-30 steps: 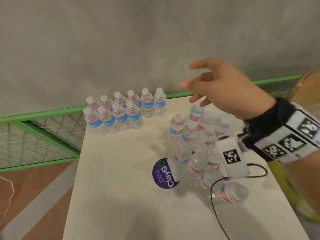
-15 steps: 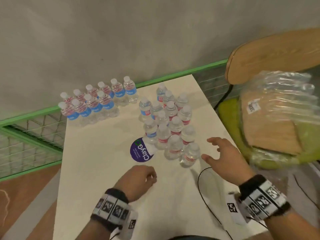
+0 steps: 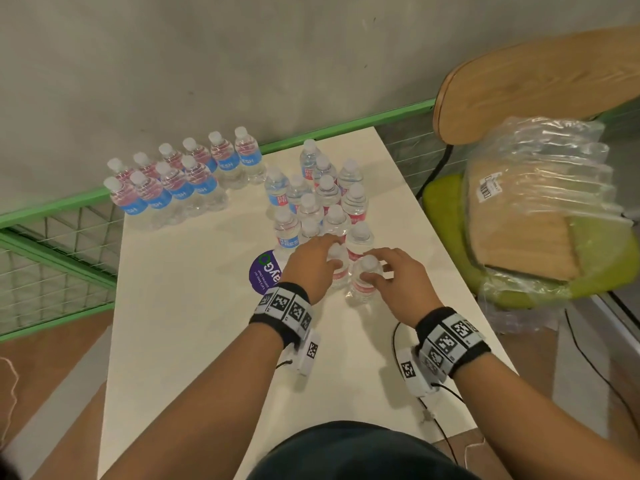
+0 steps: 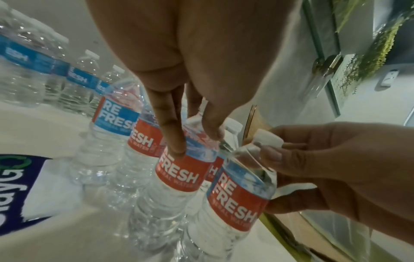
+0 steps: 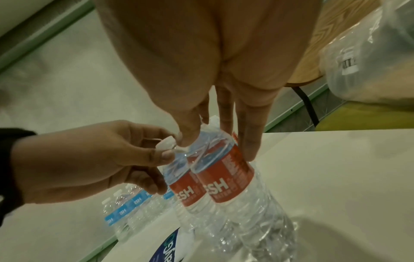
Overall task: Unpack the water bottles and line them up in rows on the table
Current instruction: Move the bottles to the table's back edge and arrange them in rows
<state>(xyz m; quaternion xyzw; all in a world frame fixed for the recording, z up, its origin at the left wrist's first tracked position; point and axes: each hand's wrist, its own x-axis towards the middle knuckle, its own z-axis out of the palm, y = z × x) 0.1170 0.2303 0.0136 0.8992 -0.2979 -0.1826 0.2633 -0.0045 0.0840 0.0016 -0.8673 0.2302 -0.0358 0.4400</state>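
Note:
A loose cluster of small water bottles (image 3: 322, 195) stands right of centre on the white table (image 3: 194, 341). Two tidy rows of bottles (image 3: 180, 181) stand at the back left. My left hand (image 3: 329, 247) pinches the neck of a front red-labelled bottle (image 3: 338, 273); the left wrist view shows its fingertips (image 4: 174, 148) on that bottle (image 4: 179, 175). My right hand (image 3: 375, 268) grips the neighbouring front bottle (image 3: 363, 282) just below the cap, as the right wrist view confirms for that hand (image 5: 215, 143) and bottle (image 5: 226, 170). Both bottles stand upright, side by side.
A round purple sticker (image 3: 265, 277) lies on the table just left of my left hand. A chair (image 3: 519, 81) at the right carries crumpled plastic wrap (image 3: 540, 188) over cardboard. A black cable (image 3: 396, 341) trails over the table's right edge. A green wire fence (image 3: 52, 271) runs along the left.
Both hands have reached forward from the near table onto the two front bottles of the cluster and taken hold of them. The head view has tilted downward.

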